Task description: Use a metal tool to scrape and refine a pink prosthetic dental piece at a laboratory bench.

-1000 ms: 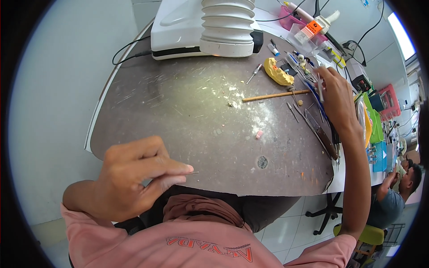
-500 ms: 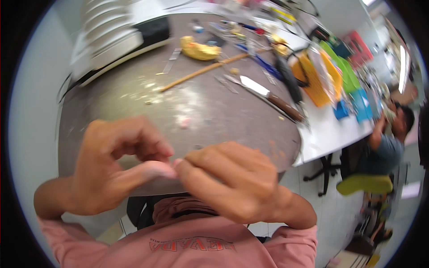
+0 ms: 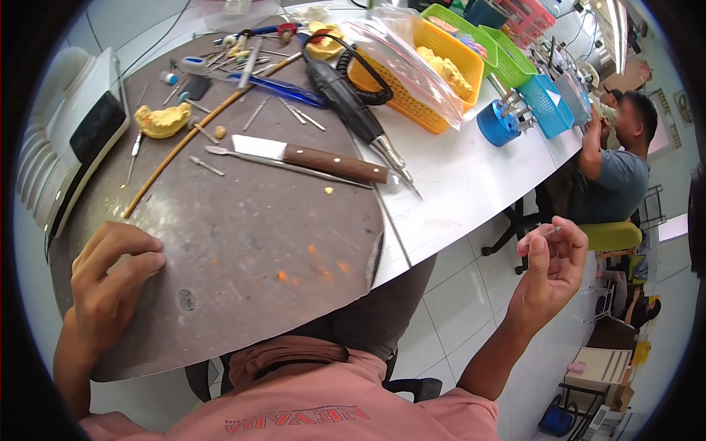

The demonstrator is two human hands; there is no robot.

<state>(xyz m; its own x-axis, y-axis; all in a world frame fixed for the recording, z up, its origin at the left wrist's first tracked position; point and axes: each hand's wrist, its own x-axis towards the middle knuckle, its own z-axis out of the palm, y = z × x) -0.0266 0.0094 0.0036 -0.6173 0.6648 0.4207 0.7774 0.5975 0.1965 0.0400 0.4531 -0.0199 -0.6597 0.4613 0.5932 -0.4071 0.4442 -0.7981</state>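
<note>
From here I can't make out the small piece [image 3: 553, 231] at the fingertips of the right hand [image 3: 548, 272]; it looks slim and greyish, though I wouldn't swear to it. The left hand [image 3: 110, 283] is curled, its palm hidden from me. On the far side, a black cable [image 3: 373, 95] crosses 1 yellow cast [image 3: 323, 50] and covers part of it, while a clear bag [image 3: 397, 55] overlaps the yellow basket [image 3: 404, 110]. I lose a clear tub [image 3: 232, 9] at the far edge and the pink shirt [image 3: 309, 404] at the near edge. Off right, a co-worker [image 3: 610, 180] has work too small for me to read.
</note>
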